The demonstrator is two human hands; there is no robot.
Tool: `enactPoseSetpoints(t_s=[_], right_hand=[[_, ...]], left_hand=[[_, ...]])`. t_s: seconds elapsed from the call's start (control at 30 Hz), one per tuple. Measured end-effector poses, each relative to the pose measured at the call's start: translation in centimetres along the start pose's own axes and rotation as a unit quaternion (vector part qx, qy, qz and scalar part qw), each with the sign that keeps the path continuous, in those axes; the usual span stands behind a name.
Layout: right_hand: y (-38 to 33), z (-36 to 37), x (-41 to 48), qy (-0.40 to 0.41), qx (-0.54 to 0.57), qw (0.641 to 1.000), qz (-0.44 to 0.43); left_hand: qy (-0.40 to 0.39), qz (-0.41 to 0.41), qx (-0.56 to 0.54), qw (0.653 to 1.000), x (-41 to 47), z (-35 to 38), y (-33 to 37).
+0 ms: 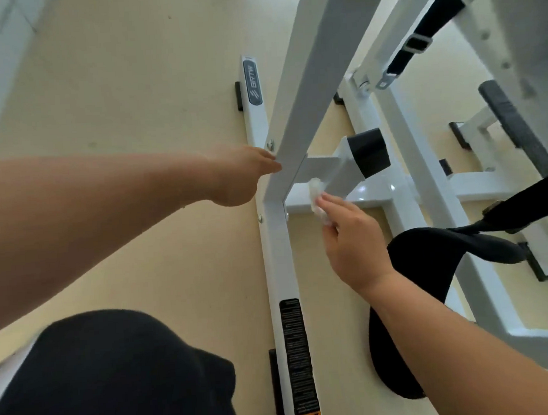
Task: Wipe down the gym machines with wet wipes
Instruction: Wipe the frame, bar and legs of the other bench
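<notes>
Pinching a crumpled wet wipe (316, 201) between thumb and curled fingers, the right hand (348, 244) is pressing it against the low cross bar (371, 195) of the white gym machine (403, 141). The left hand (241, 174) is touching the edge of the slanted post (309, 76) with its fingertips — whether it is gripping, I cannot tell. Two hands, one wipe, one black seat pad (430, 262) just beside the right wrist. Bare floor (130, 87) is lying open left of the floor rail (277, 255) — bars are crowding the right.
</notes>
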State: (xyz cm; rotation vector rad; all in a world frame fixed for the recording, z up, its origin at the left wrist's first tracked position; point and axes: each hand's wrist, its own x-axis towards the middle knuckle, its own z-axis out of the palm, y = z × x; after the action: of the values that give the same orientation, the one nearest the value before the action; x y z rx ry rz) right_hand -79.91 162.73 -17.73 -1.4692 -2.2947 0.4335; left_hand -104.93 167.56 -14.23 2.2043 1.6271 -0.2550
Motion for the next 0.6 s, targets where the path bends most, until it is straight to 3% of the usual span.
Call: enactPoseSetpoints(t_s=[0.13, 0.3, 0.4, 0.6], right_hand=[[-1.7, -2.6, 3.0, 0.104, 0.063, 0.992, -0.038], [-3.2, -3.5, 4.6, 0.177, 0.12, 0.975, -0.058], [-3.9, -3.5, 5.5, 0.214, 0.136, 0.963, -0.087], [-4.5, -3.3, 7.1, 0.119, -0.047, 0.981, -0.147]], left_hand=[[0.123, -0.066, -0.129, 0.982, -1.3, -3.3, 0.4], [0.172, -0.078, -0.246, 0.951, -2.7, -6.7, 2.9], [0.211, -0.09, -0.397, 0.889, -3.1, -8.5, 5.5], [0.27, -0.032, -0.51, 0.816, -3.0, -7.2, 6.9]])
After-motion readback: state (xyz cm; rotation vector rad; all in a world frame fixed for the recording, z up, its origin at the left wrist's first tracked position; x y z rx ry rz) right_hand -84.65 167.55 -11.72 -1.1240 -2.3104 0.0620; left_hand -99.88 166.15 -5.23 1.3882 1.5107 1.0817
